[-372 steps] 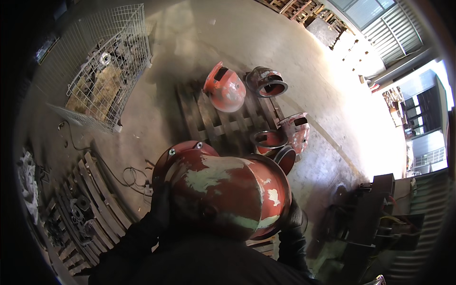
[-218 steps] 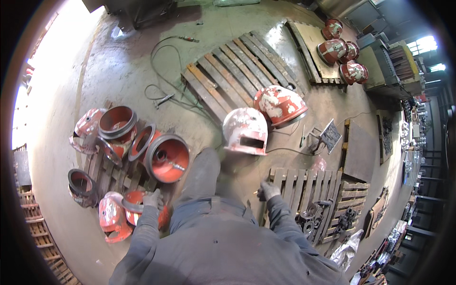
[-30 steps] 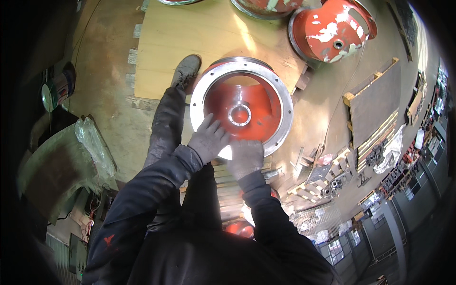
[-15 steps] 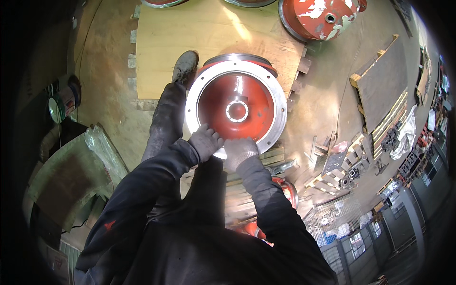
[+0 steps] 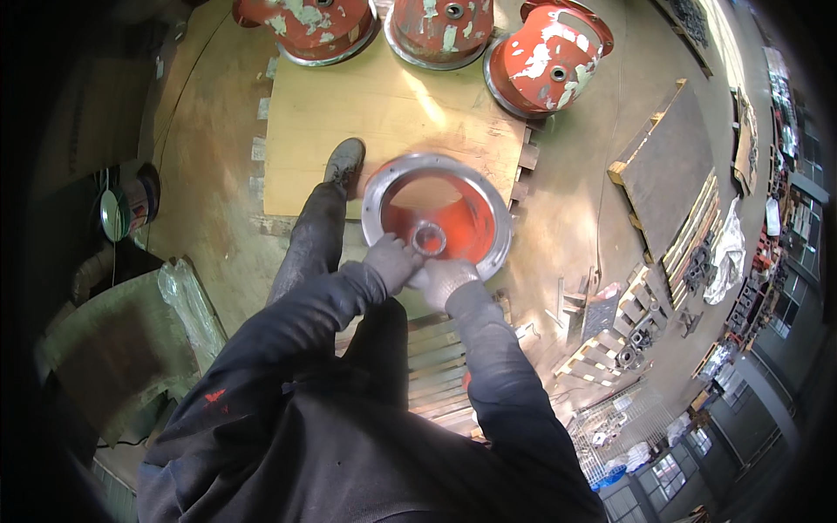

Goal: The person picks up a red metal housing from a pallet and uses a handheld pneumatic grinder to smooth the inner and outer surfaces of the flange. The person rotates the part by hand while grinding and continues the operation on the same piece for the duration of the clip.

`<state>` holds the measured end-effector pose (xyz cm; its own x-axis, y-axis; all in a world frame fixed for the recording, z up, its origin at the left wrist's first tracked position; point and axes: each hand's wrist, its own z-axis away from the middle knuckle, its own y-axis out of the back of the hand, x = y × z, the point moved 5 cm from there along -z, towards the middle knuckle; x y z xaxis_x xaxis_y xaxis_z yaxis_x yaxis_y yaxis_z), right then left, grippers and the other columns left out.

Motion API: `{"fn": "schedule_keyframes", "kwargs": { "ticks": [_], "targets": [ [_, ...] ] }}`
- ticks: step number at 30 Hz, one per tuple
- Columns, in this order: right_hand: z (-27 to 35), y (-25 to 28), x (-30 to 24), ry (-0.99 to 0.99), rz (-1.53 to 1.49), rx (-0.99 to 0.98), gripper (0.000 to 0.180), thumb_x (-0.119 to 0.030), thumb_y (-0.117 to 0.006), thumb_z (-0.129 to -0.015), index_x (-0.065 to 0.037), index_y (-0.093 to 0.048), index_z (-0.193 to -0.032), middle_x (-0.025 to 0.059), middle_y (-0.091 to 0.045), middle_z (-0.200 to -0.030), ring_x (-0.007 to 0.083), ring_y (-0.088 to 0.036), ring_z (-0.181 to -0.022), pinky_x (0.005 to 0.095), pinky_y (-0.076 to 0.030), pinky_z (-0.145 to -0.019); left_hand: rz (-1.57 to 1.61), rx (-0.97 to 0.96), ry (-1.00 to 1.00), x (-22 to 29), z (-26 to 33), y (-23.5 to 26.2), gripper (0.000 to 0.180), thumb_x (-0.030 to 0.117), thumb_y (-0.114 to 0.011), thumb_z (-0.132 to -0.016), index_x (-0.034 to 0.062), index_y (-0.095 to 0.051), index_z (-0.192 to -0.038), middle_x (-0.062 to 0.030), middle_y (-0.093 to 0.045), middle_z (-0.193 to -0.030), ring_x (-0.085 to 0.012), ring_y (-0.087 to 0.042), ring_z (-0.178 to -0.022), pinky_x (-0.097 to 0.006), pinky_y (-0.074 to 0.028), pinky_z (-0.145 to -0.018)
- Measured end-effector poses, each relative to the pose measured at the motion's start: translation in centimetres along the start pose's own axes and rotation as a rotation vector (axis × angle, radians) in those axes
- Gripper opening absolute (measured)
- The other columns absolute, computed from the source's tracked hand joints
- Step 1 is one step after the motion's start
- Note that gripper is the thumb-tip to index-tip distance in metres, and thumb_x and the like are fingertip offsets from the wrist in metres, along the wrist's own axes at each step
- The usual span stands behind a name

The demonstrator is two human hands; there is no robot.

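Note:
A heavy, bell-shaped red metal housing (image 5: pixel 469 222) with a bare silver flange ring stands in front of me, tilted, its wide mouth facing up toward me. Inside it a small round hub (image 5: pixel 428 238) shows near the edge closest to my hands. My left hand (image 5: pixel 392 262), in a grey glove, is closed over the near part of the rim. Right beside it, my right hand (image 5: pixel 444 276), gloved too, also grips that rim. The fingertips are blurred, and the housing's underside is hidden behind its flange.
Three more red housings with pale patches, a left one (image 5: pixel 327 33), a middle one (image 5: pixel 440 30) and a right one (image 5: pixel 549 65), sit along the far edge of a plywood-topped pallet (image 5: pixel 323 113). My boot (image 5: pixel 345 161) rests on that plywood. Slatted pallets (image 5: pixel 436 366) lie beneath my arms.
The housing has tilted: its hub now appears closer to my hands and its flange looks narrower. Both hands keep hold of the rim. My view has shifted, showing more of the far housings.

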<state>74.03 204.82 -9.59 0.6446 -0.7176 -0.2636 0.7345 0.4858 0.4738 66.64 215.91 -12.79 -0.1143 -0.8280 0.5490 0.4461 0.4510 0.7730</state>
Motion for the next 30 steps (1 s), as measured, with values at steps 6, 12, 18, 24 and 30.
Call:
{"fn": "schedule_keyframes", "kwargs": {
  "ticks": [6,12,18,24,30],
  "targets": [
    [6.0,-6.1,-1.6,0.085,-0.108,-0.102,0.025,-0.022,-0.064,-0.085,-0.008,-0.070,-0.105,0.0157,-0.076,-0.099,0.0329,-0.074,-0.097,0.0471,-0.055,-0.088,0.040,-0.119,-0.101,6.2,4.7,0.4,0.031,0.025,-0.074,-0.065,0.0165,-0.066,-0.095,-0.0035,-0.065,-0.086,-0.0262,-0.064,-0.087,-0.042,-0.046,-0.085],
    [14.6,-8.8,-2.7,-0.066,-0.354,-0.090,0.024,-0.021,-0.062,-0.084,-0.009,-0.070,-0.103,0.0171,-0.076,-0.098,0.0356,-0.073,-0.095,0.0477,-0.054,-0.088,0.018,-0.219,-0.246,11.7,7.8,-0.2,0.042,0.026,-0.067,-0.074,0.0164,-0.067,-0.116,-0.0056,-0.067,-0.097,-0.0267,-0.063,-0.093,-0.043,-0.045,-0.088],
    [23.7,-15.8,-4.6,-0.159,-0.585,0.082,0.024,-0.018,-0.058,-0.084,-0.009,-0.070,-0.102,0.0198,-0.073,-0.097,0.0367,-0.070,-0.097,0.0484,-0.049,-0.093,-0.089,-0.172,-0.432,20.1,12.3,-0.8,0.033,0.024,-0.059,-0.084,0.0159,-0.067,-0.115,-0.0053,-0.065,-0.100,-0.0273,-0.060,-0.099,-0.046,-0.046,-0.088],
    [32.1,-21.6,-6.9,-0.180,-0.570,0.388,0.023,-0.017,-0.058,-0.083,-0.007,-0.071,-0.100,0.0175,-0.072,-0.093,0.0363,-0.067,-0.090,0.0469,-0.049,-0.087,-0.191,-0.278,-0.556,27.9,16.6,-0.3,0.033,0.025,-0.062,-0.080,0.0128,-0.069,-0.111,-0.0048,-0.065,-0.096,-0.0253,-0.061,-0.095,-0.042,-0.044,-0.084],
    [34.5,-24.0,-7.9,-0.266,-0.639,0.358,0.025,-0.018,-0.058,-0.084,-0.004,-0.071,-0.101,0.0192,-0.073,-0.095,0.0372,-0.069,-0.094,0.0470,-0.051,-0.090,-0.253,-0.209,-0.695,30.7,17.3,-0.9,0.029,0.024,-0.062,-0.079,0.0144,-0.070,-0.106,-0.0041,-0.066,-0.095,-0.0252,-0.061,-0.095,-0.041,-0.045,-0.083]
  ]
}}
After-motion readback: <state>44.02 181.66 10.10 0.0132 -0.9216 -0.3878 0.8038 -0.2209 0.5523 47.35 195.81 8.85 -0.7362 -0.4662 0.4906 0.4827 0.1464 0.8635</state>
